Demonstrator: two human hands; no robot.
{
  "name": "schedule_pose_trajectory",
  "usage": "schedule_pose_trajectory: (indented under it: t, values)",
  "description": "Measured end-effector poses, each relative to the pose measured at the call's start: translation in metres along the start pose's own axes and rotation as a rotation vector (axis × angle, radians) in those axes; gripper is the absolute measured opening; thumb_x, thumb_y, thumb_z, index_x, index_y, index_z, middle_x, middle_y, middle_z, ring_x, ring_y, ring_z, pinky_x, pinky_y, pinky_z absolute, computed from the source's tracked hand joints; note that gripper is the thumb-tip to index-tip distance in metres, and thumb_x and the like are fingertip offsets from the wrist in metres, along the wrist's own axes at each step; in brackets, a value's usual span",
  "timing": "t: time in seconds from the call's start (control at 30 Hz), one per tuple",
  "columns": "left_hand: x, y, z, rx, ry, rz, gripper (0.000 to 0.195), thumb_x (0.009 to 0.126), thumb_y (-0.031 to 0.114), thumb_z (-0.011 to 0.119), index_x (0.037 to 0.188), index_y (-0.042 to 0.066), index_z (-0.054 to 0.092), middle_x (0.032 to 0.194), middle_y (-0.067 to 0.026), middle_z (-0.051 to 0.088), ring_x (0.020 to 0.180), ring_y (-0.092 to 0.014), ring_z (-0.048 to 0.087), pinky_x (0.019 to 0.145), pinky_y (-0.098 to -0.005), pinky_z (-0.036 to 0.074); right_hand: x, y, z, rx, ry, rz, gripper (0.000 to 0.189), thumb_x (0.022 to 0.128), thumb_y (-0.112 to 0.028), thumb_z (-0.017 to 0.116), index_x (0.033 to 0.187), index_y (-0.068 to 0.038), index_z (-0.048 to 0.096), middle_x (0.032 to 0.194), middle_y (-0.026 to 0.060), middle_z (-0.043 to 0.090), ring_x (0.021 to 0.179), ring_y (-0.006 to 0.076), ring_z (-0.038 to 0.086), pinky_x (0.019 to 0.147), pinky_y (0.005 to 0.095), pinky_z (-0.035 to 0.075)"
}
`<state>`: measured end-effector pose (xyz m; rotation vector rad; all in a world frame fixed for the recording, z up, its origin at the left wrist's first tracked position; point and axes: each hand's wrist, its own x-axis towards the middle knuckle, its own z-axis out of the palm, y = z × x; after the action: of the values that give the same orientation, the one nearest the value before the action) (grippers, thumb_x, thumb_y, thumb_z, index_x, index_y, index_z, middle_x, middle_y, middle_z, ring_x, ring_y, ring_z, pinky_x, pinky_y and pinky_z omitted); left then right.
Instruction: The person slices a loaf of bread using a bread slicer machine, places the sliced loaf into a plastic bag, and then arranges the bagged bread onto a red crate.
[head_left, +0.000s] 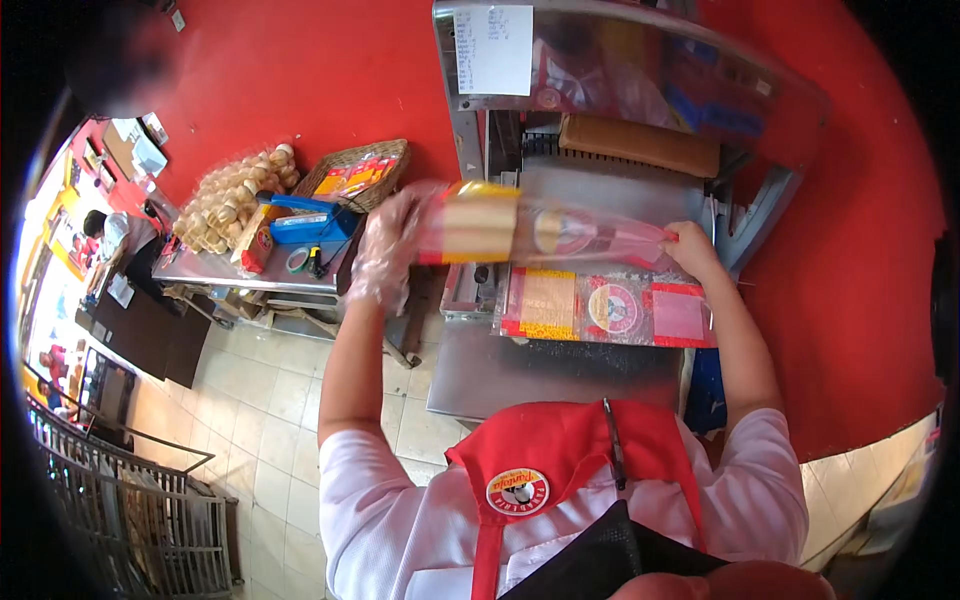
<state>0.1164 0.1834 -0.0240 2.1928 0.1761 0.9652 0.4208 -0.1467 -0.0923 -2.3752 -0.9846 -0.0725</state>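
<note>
My left hand (388, 236), in a clear plastic glove, and my bare right hand (686, 247) stretch a printed clear plastic bread bag (480, 225) between them. Blur hides the left fingertips, but that end of the bag is in the hand; the right fingers pinch the other end. Below it, more flat printed bread bags (615, 309) lie across the front of a metal machine, apparently a bread slicer (517, 405). Behind the held bag, a brown block (637, 144), which may be a loaf or a carton, rests near the slicer's row of dark blades.
Left of me stands a metal table (289, 281) with bagged bread rolls (232, 199), a wicker basket (386, 180) of printed bags, a blue bag sealer (307, 225) and a tape roll (298, 260). A metal rack (142, 517) is at lower left. A person (127, 236) stands at a far counter.
</note>
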Motion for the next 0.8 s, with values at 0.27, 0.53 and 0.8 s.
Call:
schedule_pose_trajectory:
  t: [0.27,0.53,0.8]
  values:
    - [-0.047,0.026,0.041,0.376,0.001,0.153,0.104,0.055,0.021,0.082,0.14,0.004,0.023,0.14,-0.0199,0.032,0.127,-0.038,0.032,0.106,-0.0421,0.028,-0.008,-0.14,0.042,0.205,-0.157,-0.294,0.017,0.068,-0.007,0.06,0.085,-0.005,0.064,0.078,0.0163,0.063,0.077,0.0291,0.062,0.069,0.0382,0.048]
    - [-0.079,0.031,0.064,0.03,0.086,0.001,0.04,0.08,0.005,0.061,0.119,0.006,0.052,0.087,-0.0132,0.066,0.082,-0.026,0.065,0.073,-0.03,0.05,-0.011,-0.188,0.069,0.553,-0.226,-0.526,0.016,0.072,0.0,0.062,0.088,-0.001,0.062,0.082,0.0094,0.06,0.077,0.0192,0.059,0.07,0.0308,0.047]
    - [-0.108,0.032,0.054,-0.16,0.259,-0.004,0.025,0.076,-0.005,0.065,0.1,0.002,0.061,0.077,-0.0046,0.062,0.069,-0.01,0.058,0.063,-0.0217,0.046,-0.029,-0.212,0.086,1.166,-0.509,-0.489,0.011,0.085,-0.004,0.06,0.096,-0.002,0.06,0.077,-0.0024,0.057,0.073,0.0032,0.052,0.067,0.0176,0.042]
